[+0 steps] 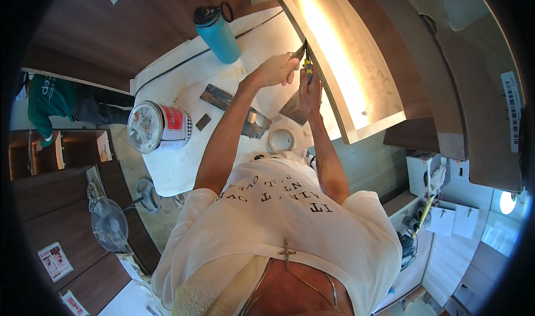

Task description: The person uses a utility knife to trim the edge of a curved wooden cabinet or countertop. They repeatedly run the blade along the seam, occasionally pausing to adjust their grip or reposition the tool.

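My left hand (275,70) is closed, pinching a thin dark flat piece (300,52) whose exact kind I cannot make out. Just beside it, my right hand (311,94) grips a yellow and blue utility knife (308,65), pointing away from me. Both tips come together at the left edge of a pale wooden panel (348,131) with a glowing light strip along it. Below the hands, a dark flat metal plate (294,108) is partly covered by my right hand. A long, stained metal scraper blade (217,97) lies on the white work surface (167,174).
A blue bottle (220,40) stands far left of the hands, near a black cable (175,70). Nearer are a paint-smeared tub (146,127), a small dark block (203,122) and a tape roll (281,140). Another person in green (50,107) and a fan (109,225) are at left.
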`<state>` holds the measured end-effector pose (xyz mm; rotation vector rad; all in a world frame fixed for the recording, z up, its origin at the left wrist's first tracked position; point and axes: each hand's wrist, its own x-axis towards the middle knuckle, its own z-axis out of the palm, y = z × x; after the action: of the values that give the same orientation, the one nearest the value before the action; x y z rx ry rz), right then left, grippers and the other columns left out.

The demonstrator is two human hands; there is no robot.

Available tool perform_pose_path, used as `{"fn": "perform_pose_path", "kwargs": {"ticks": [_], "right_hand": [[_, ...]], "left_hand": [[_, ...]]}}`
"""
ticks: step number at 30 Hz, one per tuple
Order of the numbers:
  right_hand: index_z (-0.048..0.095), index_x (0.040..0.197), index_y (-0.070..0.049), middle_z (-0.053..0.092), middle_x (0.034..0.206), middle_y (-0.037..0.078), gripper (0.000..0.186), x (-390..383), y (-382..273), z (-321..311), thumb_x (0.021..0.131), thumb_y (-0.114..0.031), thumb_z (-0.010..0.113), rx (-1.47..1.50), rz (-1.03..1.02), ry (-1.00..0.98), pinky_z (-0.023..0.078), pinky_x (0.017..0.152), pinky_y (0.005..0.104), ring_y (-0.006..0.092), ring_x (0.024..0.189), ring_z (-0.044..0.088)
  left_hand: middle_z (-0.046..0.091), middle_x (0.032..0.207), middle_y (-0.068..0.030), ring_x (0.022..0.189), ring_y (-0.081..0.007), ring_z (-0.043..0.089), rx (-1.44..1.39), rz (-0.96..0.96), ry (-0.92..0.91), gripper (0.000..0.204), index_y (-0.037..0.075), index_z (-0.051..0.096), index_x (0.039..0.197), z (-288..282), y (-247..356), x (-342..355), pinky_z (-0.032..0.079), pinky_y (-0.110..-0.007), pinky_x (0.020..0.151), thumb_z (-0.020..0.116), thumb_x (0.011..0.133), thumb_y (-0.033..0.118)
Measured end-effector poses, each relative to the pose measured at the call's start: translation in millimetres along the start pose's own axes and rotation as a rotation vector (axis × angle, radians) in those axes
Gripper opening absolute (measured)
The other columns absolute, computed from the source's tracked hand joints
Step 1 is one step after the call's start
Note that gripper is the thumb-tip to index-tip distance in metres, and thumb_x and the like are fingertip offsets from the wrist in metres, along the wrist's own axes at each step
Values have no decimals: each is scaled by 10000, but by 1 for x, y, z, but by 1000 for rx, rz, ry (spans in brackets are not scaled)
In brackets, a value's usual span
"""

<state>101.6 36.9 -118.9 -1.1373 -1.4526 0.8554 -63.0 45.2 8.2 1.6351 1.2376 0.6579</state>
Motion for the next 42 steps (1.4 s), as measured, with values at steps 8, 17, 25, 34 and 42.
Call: {"fn": "perform_pose_path", "kwargs": {"ticks": [8, 17, 25, 34, 42], "right_hand": [[520, 1187, -6, 550, 764, 138, 290, -6, 17, -7, 1071, -267, 473, -157, -76, -2, 422, 602, 404, 220, 657, 525], [533, 1230, -52, 556, 716, 89, 323, -54, -1, -31, 1059, -324, 498, -175, 189, -87, 430, 584, 334, 155, 608, 523], [524, 1195, -25, 505, 700, 45, 311, -2, -30, 0, 1074, -310, 491, -62, 109, -44, 380, 543, 283, 98, 605, 469], [529, 1178, 5, 516, 797, 60, 300, 8, -4, -1, 1078, -273, 471, -159, -53, -13, 420, 592, 342, 136, 661, 492], [536, 1195, -3, 566, 758, 121, 316, 0, 15, -2, 1067, -287, 485, -218, -155, 48, 437, 580, 379, 208, 624, 538]], "left_hand": [[607, 669, -95, 600, -178, 590, 71, -52, -7, 403, -2, 579, 887, -1, 0, 2, 484, -337, 607, 440, 1012, 355], [584, 651, -72, 591, -161, 575, 55, -59, 16, 369, 2, 582, 913, -7, 0, -4, 472, -315, 589, 460, 1019, 334], [595, 664, -80, 594, -164, 578, -13, -20, 21, 405, 7, 562, 880, -3, -5, 1, 476, -323, 592, 442, 1040, 359], [605, 670, -87, 599, -171, 593, 1, -21, 5, 391, 4, 579, 911, -2, -6, 0, 486, -329, 601, 459, 1030, 357], [610, 672, -83, 595, -159, 585, 35, -37, 9, 393, -1, 572, 880, -3, -7, 2, 484, -321, 592, 465, 1027, 348]]}}
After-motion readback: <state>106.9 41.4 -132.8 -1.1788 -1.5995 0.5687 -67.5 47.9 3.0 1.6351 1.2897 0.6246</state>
